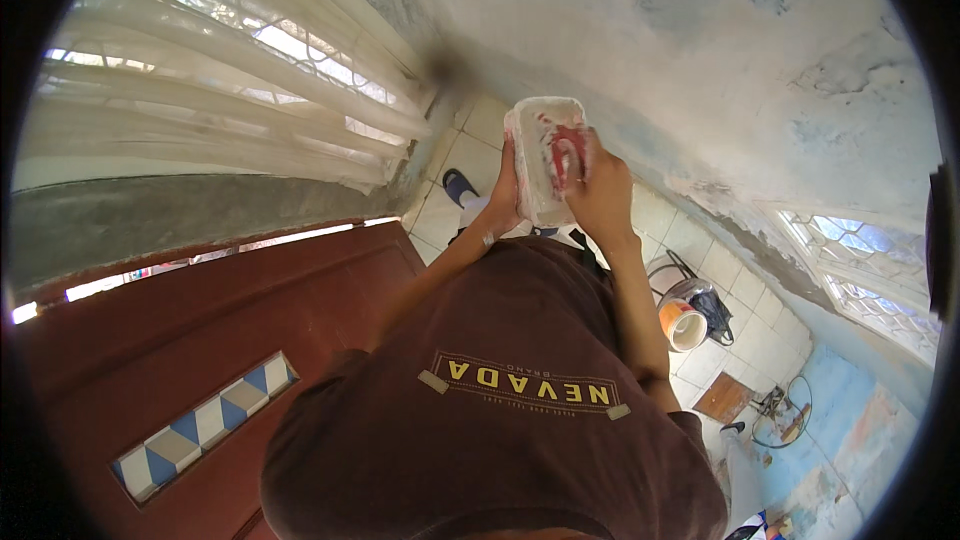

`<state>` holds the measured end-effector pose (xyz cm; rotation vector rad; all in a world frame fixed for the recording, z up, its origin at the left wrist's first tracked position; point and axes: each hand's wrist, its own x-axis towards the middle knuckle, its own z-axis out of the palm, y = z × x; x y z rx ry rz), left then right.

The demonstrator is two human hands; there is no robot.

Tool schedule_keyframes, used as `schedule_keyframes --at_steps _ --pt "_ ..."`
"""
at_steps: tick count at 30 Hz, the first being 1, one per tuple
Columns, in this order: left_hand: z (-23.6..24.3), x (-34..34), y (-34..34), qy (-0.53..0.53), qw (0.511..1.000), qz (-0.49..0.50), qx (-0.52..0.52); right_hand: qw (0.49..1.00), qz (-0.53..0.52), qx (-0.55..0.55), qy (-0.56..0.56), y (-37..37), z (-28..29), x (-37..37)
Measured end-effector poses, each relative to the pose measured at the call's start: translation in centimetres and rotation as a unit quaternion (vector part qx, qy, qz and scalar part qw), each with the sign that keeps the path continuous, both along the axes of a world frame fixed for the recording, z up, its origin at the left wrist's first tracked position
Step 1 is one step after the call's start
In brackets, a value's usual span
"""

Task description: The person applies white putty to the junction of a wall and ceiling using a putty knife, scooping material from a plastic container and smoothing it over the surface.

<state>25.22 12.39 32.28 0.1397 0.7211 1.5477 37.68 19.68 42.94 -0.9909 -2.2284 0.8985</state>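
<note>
A white rectangular plastic tub (pixel 541 208), its inside smeared with white and red, is held up in front of my body. My left hand (pixel 507 190) grips the tub's left side, fingers along the outer wall. Inside the tub, at its right half, my right hand (pixel 603 188) is closed on a red thing (pixel 566 150) streaked with white paste. Its kind is unclear, since the fingers cover part of it and the picture is slightly blurred there.
A patchy, peeling wall (pixel 700 90) rises ahead and to the right. On the tiled floor (pixel 468 162) stand an orange-and-white bucket (pixel 683 326) and a black bag (pixel 712 315). A sheer curtain (pixel 220 90) hangs over a window at left, above a brown door (pixel 200 340).
</note>
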Motion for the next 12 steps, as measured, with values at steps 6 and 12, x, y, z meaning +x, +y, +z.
schedule_keyframes --at_steps 6,12 --pt "-0.1 0.3 1.4 -0.011 0.997 -0.054 -0.054 0.998 0.015 0.01 -0.066 -0.2 -1.2 -0.1" --pt "0.0 1.2 1.8 -0.015 0.999 -0.03 0.007 0.999 0.014 -0.033 -0.038 0.1 0.1 1.1"
